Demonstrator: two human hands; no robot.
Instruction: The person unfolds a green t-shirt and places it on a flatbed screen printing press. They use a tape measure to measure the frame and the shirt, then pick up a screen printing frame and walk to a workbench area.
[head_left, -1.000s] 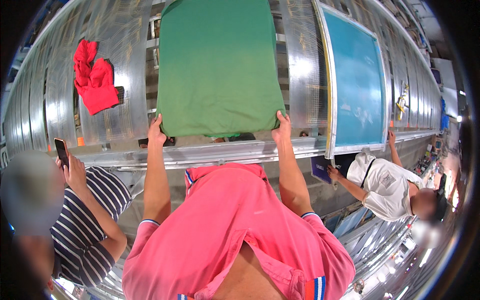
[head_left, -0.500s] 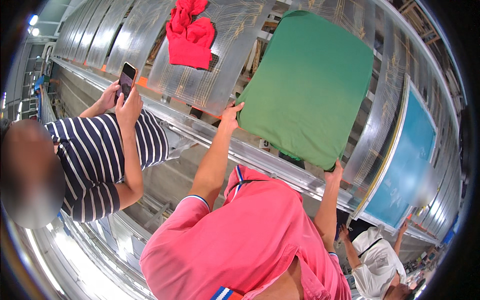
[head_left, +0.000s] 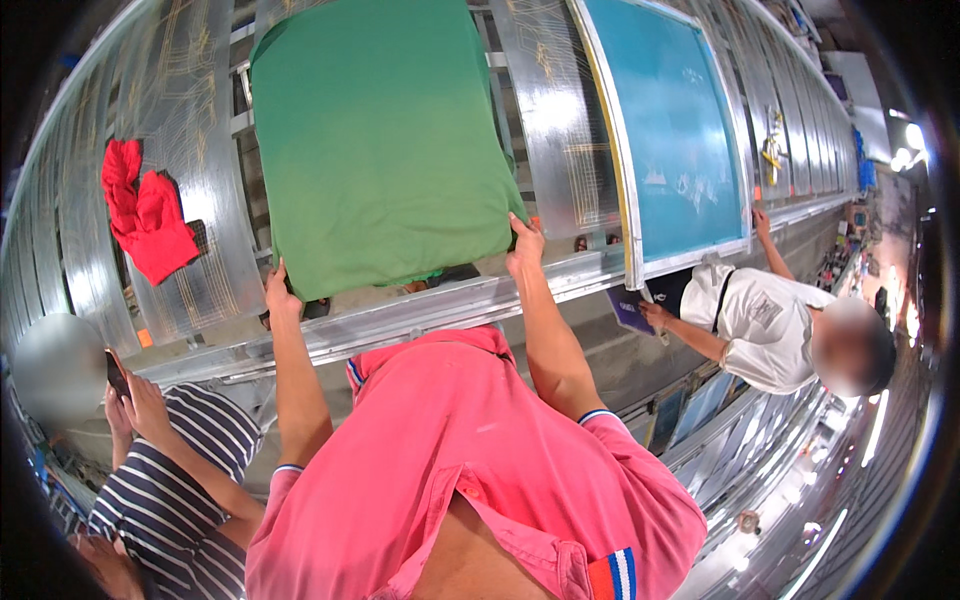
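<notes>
Metal bench: the long shiny metal bench [head_left: 560, 150] curves over the whole upper picture, from 9 o'clock over 12 to 3 o'clock.
Green cloth: the green cloth [head_left: 380, 140] lies flat on a board at 12 o'clock, on the bench; its near edge hangs a little over the front.
Blue screen frame: a blue screen frame [head_left: 675, 140] with a pale border lies at 1 o'clock, just beside the green cloth on its right side.
Your shirt: your pink shirt [head_left: 450, 470] fills the picture from the centre down to 6 o'clock.
Co-workers: a person in a white shirt [head_left: 755, 320] works at 3 o'clock, one hand on the frame; a person in a striped shirt [head_left: 170, 490] stands at 8 o'clock and holds a dark phone [head_left: 117, 372].
Red cloth: a crumpled red cloth [head_left: 145, 215] lies on the bench at 10 o'clock, well apart from the green one.
Your left hand: your left hand [head_left: 280, 290] is closed on the near left corner of the green cloth, fingers under the edge.
Your right hand: your right hand [head_left: 525, 245] grips the near right corner in the same way, thumb on top.
</notes>
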